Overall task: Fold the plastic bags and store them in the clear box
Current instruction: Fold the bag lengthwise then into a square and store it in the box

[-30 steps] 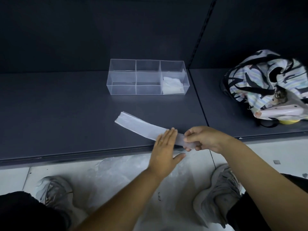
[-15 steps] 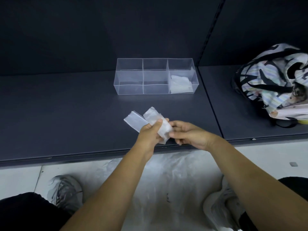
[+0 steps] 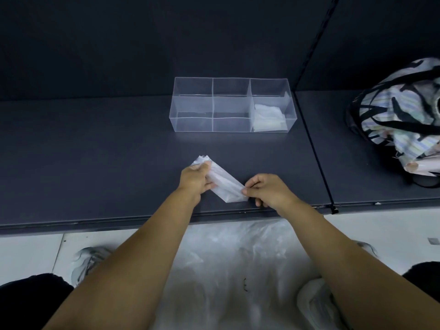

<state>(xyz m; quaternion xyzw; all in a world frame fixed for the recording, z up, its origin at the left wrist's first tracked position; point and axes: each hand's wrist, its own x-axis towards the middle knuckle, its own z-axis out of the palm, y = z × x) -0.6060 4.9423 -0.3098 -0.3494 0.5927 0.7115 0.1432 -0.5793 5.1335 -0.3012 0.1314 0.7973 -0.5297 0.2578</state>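
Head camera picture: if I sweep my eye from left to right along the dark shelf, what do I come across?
left hand → folded plastic bag, held at its ends by both hands → right hand → striped tote bag. The clear box sits farther back and spans the hands, so it is left out.

The plastic bag [image 3: 224, 184], a second ago one long flat strip on the shelf [image 3: 95, 163], is now doubled over into a shorter, thicker band, its far end drawn in closer to the shelf's front edge. The left hand [image 3: 194, 177], which was spread flat on the strip, has curled round the band's far end. The right hand [image 3: 266, 189], just beside the left before, now pinches the near end with the band stretched between them.
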